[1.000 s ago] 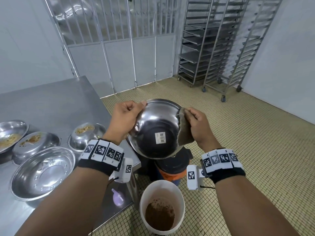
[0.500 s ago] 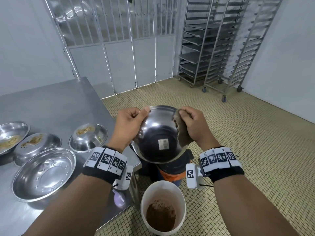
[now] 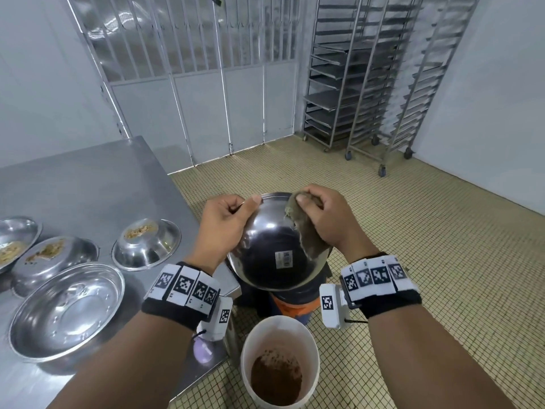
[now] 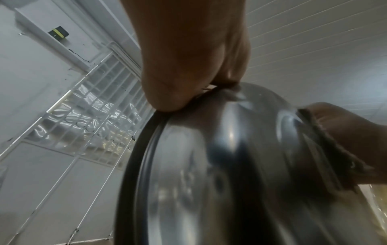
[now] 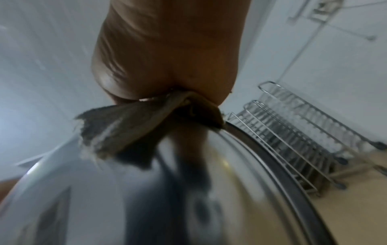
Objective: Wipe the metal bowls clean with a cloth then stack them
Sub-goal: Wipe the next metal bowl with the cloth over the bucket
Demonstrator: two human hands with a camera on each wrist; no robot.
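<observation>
1. A metal bowl (image 3: 274, 252) is held in the air with its underside toward the head camera, a barcode sticker (image 3: 283, 259) on its base, above a white bucket (image 3: 280, 361) of brown residue on the tiled floor.
2. The left hand (image 3: 225, 227) pinches the bowl's rim at the upper left, thumb outside.
3. The right hand (image 3: 324, 219) grips a brown cloth (image 3: 306, 234) folded over the rim at the upper right.
4. On the steel table (image 3: 88, 178) to the left sit one clean bowl (image 3: 67, 311) and three soiled bowls (image 3: 146, 243).
5. Wheeled tray racks (image 3: 377, 84) stand by the far wall.
</observation>
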